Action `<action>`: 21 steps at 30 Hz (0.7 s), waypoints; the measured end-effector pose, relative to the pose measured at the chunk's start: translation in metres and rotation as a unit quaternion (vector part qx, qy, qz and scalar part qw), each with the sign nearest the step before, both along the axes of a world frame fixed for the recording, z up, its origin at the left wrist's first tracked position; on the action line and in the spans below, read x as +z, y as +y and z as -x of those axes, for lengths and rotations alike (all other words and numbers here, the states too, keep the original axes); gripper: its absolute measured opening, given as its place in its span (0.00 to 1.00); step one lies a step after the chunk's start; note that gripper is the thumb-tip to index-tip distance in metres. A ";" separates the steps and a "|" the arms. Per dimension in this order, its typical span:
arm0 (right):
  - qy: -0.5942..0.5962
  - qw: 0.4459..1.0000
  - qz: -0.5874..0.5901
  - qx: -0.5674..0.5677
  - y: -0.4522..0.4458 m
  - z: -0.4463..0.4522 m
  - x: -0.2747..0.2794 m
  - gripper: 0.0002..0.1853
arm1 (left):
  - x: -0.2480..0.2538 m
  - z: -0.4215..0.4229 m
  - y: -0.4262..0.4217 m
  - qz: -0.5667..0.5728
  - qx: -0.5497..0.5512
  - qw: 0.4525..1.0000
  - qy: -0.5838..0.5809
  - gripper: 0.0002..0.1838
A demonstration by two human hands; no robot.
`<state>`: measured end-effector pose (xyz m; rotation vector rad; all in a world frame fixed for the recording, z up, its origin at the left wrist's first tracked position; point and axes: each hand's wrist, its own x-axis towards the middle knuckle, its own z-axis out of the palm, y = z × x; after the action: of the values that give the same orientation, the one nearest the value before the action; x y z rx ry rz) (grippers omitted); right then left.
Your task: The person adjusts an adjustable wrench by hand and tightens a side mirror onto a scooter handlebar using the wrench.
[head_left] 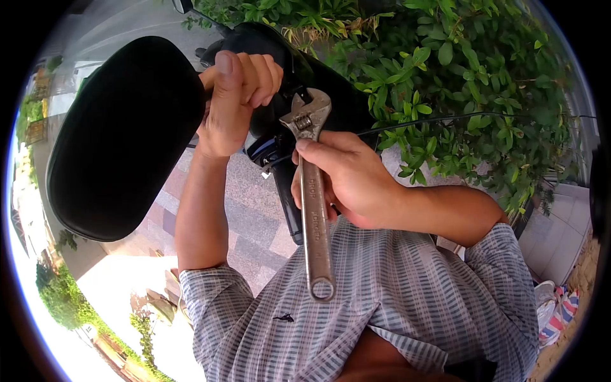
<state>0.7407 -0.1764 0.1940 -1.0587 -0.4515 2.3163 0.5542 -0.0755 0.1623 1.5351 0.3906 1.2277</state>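
Observation:
My left hand [232, 95] is closed around the stem of a large black side mirror [127, 140], with the thumb pointing up. The mirror's dark, rounded housing fills the left of the view. My right hand [347, 175] grips a worn metal adjustable wrench [315, 223] by its upper handle, the thumb lying just below the jaw. "Drop forged" is marked along the handle, and its holed end hangs over my shirt. The wrench jaw is up against a dark fitting [299, 92] on the black scooter [337, 95]; how it sits there is hard to make out.
Beneath the mirror is the handlebar grip [286, 197] with a lever. A second mirror [182, 5] shows at the top. Leafy bushes [445, 83] crowd the right, and a thin black cable [439, 119] crosses them. Paving tiles [254, 216] lie below. A striped bag [560, 315] is at the lower right.

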 end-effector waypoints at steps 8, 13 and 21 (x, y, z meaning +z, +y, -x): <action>-0.214 0.940 -0.256 0.070 0.062 -0.060 -0.010 0.06 | -0.003 0.005 0.003 0.049 -0.014 0.997 -0.058 0.29; -0.363 0.792 -0.454 0.186 0.113 -0.050 0.015 0.07 | -0.002 0.001 0.001 0.059 0.010 0.994 -0.089 0.28; -0.263 0.766 -0.550 0.204 0.150 -0.015 -0.045 0.12 | -0.008 -0.005 -0.012 0.076 0.163 0.974 -0.136 0.26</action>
<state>0.7555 -0.0265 0.1489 -0.9567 -2.1032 1.4471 0.5596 -0.0873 0.1540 1.1799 0.5565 1.6024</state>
